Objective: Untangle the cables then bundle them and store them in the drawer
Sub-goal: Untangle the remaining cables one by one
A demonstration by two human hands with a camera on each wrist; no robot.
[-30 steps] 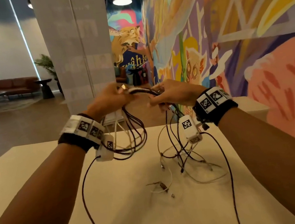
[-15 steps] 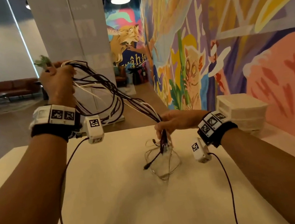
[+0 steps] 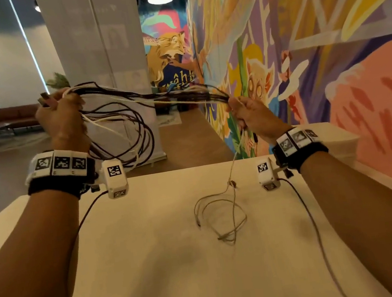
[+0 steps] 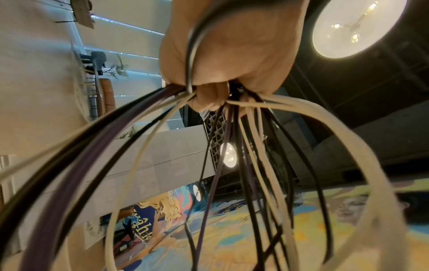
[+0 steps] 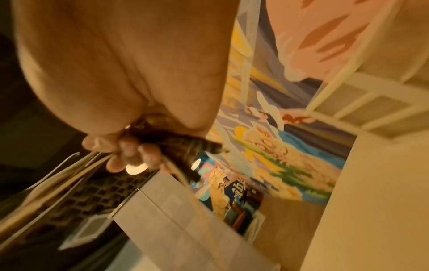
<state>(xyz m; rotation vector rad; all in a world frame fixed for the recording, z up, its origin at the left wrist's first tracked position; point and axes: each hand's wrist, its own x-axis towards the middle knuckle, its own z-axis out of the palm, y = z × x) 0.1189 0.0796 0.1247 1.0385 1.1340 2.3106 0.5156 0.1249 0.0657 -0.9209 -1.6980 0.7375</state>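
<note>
Cables [image 3: 133, 101], black, purple and white, are clamped in both fists above the table [image 3: 144, 269]: the left hand [image 3: 62, 121] is curled tight round one gathered end, with slack loops hanging below it, and the right hand [image 3: 253, 112] is closed round the other, so the strands run roughly level between them, well above the tabletop. From the right fist a thin pale cable [image 3: 221, 216] trails down and lies in loose, crossing loops on the table, near its middle. My reading is that the untangling is partly done, with most strands drawn roughly parallel; bundling has not started and nothing is stored. A white stacked unit [image 3: 334, 139] at the table's far right corner may be the drawer, though the view is too poor to tell, and its contents are hidden.
</note>
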